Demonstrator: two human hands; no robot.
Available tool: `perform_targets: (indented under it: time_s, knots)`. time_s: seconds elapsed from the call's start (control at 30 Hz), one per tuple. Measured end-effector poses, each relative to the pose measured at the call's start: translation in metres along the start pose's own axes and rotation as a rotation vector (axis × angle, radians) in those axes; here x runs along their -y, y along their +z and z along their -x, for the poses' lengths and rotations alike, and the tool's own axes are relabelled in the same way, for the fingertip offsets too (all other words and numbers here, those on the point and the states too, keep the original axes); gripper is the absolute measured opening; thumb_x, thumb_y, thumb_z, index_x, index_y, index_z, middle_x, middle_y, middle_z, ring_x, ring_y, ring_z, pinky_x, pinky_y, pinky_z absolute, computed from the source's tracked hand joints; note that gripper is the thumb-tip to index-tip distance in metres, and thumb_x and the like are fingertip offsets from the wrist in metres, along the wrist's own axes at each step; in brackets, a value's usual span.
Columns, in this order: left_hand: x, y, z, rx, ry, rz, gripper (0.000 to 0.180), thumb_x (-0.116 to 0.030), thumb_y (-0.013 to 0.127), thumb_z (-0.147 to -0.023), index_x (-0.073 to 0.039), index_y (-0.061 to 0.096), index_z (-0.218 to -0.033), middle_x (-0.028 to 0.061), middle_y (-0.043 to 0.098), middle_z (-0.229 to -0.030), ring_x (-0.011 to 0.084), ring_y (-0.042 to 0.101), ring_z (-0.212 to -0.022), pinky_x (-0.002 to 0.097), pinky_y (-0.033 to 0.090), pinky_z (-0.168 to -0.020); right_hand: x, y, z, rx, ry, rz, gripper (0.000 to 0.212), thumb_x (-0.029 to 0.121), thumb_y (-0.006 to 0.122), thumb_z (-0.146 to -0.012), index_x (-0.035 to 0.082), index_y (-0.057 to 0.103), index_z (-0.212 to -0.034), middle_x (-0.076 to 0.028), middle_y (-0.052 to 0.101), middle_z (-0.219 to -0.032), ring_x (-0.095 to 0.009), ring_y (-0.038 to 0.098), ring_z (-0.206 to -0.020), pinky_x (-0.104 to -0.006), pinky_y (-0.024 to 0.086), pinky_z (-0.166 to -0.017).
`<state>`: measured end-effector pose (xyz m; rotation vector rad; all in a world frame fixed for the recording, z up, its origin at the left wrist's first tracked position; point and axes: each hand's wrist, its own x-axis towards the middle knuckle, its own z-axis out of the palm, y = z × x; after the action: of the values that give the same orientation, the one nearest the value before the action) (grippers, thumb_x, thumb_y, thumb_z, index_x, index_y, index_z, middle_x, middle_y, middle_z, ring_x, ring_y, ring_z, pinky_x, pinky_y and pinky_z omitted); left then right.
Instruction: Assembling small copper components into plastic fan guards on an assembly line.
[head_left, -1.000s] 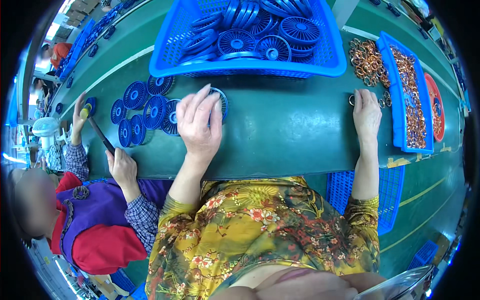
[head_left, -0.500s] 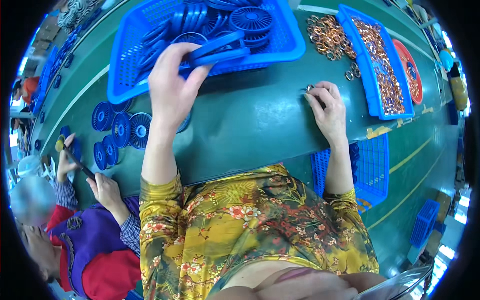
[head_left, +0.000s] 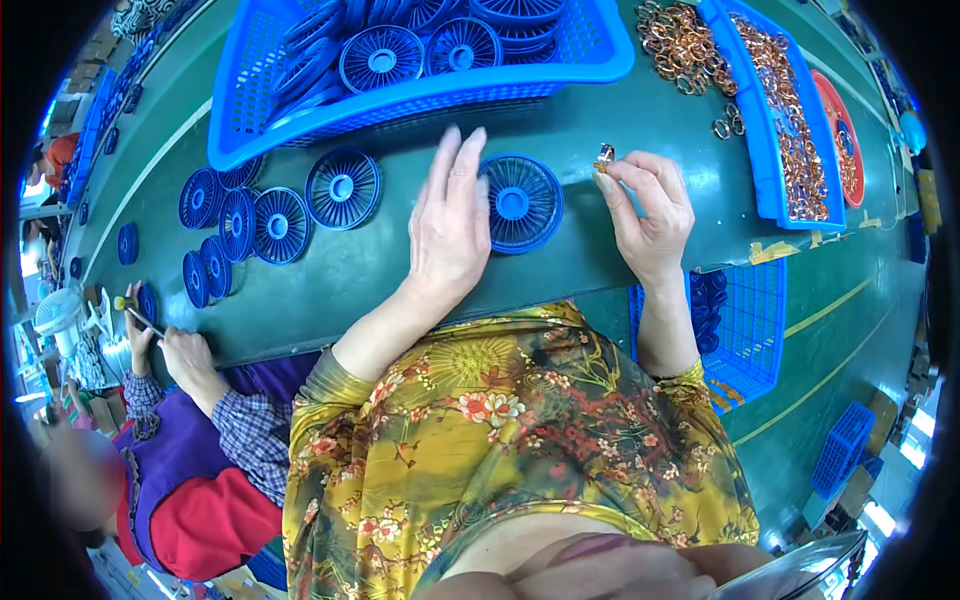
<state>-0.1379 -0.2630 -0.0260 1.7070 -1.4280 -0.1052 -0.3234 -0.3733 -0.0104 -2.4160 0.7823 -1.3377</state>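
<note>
A round blue plastic grille point(head_left: 540, 215) with a solid hub and thin spokes lies on the green table in front of me. Beside its left rim is my left hand point(head_left: 450, 220), fingers stretched out and slightly smeared by motion; whether they touch the rim I cannot tell. To the right of the grille, my right hand point(head_left: 648, 205) pinches a small shiny copper-coloured metal ring point(head_left: 605, 155) above the table. More blue grilles point(head_left: 283, 226) lie to the left, several of them leaning or flat in a loose group.
A large blue basket point(head_left: 420, 100) heaped with grilles stands at the far side. At the right are a pile of rings point(head_left: 683, 45), a blue tray point(head_left: 745, 130) of rings and a red basin point(head_left: 850, 165). A co-worker's hand point(head_left: 190, 362) grips a hammer-like tool point(head_left: 140, 318) at the left.
My left hand has come down from the basket and let go of the grilles; one now lies before me, another joins the left group. The right hand has lifted its ring slightly.
</note>
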Motion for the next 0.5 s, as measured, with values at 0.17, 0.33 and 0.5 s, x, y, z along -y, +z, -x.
perform_targets:
  time_s: [0.17, 0.33, 0.5]
  knots:
    - [-0.008, -0.014, 0.001, 0.461, 0.271, -0.161, 0.057, -0.026, 0.072, -0.078, -0.017, 0.053, -0.131, 0.0198, 0.036, -0.145, 0.0433, 0.029, -0.136, 0.0531, 0.028, -0.109, 0.001, 0.001, 0.006, -0.024, 0.035, -0.009, 0.017, 0.005, 0.076, -0.072, 0.007, 0.068, -0.086, -0.006, 0.063, -0.082, -0.022, 0.059, -0.074, -0.0325, 0.046, -0.063]
    - [0.003, -0.01, -0.003, 0.182, 0.187, -0.022, 0.046, -0.024, 0.07, -0.08, -0.011, 0.058, -0.122, 0.016, 0.058, -0.122, 0.0353, 0.053, -0.115, 0.0454, 0.04, -0.098, 0.012, -0.002, 0.004, -0.028, -0.03, -0.064, 0.018, 0.005, 0.077, -0.07, 0.007, 0.068, -0.086, -0.005, 0.063, -0.082, -0.022, 0.059, -0.073, -0.0321, 0.046, -0.063]
    - [-0.013, -0.017, -0.011, -0.05, -0.307, 0.574, 0.042, -0.038, 0.042, -0.101, 0.0, 0.058, -0.106, 0.0041, 0.059, -0.089, 0.0082, 0.051, -0.081, 0.025, 0.044, -0.074, 0.026, 0.003, 0.0, -0.011, -0.127, -0.189, 0.023, 0.006, 0.081, -0.065, 0.007, 0.068, -0.084, -0.005, 0.063, -0.08, -0.021, 0.059, -0.07, -0.0318, 0.046, -0.06]
